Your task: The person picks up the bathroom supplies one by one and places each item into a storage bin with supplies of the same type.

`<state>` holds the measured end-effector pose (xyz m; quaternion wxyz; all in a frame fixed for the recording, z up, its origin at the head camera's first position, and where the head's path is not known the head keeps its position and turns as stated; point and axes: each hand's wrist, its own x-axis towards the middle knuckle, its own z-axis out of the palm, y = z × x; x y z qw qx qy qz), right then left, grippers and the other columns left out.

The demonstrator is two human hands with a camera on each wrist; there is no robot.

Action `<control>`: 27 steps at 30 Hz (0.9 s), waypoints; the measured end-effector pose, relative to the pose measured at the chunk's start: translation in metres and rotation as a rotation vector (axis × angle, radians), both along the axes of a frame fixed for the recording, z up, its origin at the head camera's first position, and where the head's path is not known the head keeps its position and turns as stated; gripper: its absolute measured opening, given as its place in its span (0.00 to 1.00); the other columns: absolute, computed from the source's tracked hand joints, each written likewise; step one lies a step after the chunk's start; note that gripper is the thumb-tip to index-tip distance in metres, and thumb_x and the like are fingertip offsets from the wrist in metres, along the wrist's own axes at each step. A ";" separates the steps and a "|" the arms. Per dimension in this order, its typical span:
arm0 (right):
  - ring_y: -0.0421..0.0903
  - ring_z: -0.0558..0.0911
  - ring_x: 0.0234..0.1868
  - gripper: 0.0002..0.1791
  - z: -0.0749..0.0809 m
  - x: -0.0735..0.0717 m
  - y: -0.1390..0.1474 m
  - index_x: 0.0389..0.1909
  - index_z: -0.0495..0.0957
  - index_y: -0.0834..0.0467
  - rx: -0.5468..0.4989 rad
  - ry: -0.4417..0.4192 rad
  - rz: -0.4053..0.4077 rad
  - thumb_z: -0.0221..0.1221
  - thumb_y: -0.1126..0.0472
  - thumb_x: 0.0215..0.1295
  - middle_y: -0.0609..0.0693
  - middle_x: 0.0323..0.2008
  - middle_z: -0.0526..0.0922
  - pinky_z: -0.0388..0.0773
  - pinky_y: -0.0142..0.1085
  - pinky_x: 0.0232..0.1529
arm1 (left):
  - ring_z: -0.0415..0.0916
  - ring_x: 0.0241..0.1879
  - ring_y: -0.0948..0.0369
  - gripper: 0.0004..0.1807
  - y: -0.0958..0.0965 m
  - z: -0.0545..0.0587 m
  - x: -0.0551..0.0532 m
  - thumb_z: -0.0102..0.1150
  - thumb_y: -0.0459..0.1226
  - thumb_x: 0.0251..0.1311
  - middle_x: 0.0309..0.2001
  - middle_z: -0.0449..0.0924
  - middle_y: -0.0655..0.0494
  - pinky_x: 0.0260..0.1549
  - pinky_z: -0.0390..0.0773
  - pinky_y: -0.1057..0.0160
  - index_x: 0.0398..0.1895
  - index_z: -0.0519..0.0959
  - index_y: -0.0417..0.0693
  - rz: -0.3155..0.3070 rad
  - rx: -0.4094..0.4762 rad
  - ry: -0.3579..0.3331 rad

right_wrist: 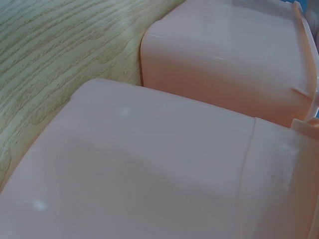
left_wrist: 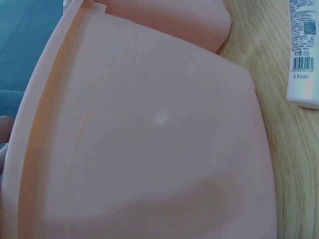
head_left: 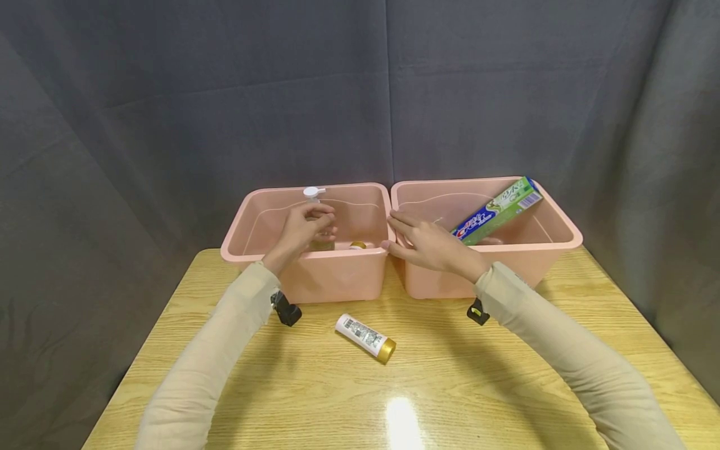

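My left hand (head_left: pixel 304 232) reaches over the front rim of the left pink bin (head_left: pixel 337 275), fingers bent in front of an upright pump bottle (head_left: pixel 314 192) with a white head. The fingers hide the bottle's middle, and I cannot tell whether they grip it. A gold-capped item (head_left: pixel 357 245) lies low beside it, mostly hidden by the rim. My right hand (head_left: pixel 430 244) rests at the inner corner of the right pink bin (head_left: pixel 450 281), fingers extended toward the gap between the bins. Inside that bin, a green and blue toothpaste box (head_left: pixel 497 211) leans against the right rim.
On the wooden table (head_left: pixel 450 387), in front of the bins, lies a white tube (head_left: pixel 364 336) with a gold cap. Both bins stand side by side at the table's back, against a dark grey curtain (head_left: pixel 253 112).
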<state>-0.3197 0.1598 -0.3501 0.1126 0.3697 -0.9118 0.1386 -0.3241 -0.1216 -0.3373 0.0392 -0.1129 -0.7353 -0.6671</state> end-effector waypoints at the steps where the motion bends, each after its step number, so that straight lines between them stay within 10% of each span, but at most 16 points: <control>1: 0.59 0.66 0.69 0.40 0.000 0.000 0.000 0.72 0.62 0.65 0.001 0.004 0.002 0.48 0.38 0.74 0.60 0.73 0.62 0.65 0.51 0.67 | 0.85 0.32 0.51 0.12 0.000 0.000 0.000 0.57 0.26 0.67 0.39 0.78 0.39 0.38 0.85 0.54 0.50 0.76 0.27 -0.001 0.000 0.004; 27: 0.60 0.66 0.69 0.40 0.000 0.000 0.000 0.72 0.62 0.66 -0.001 0.007 0.011 0.49 0.39 0.74 0.61 0.72 0.62 0.65 0.52 0.67 | 0.86 0.33 0.52 0.13 -0.001 0.003 0.002 0.56 0.30 0.70 0.36 0.81 0.50 0.41 0.84 0.49 0.53 0.76 0.30 -0.038 0.004 0.036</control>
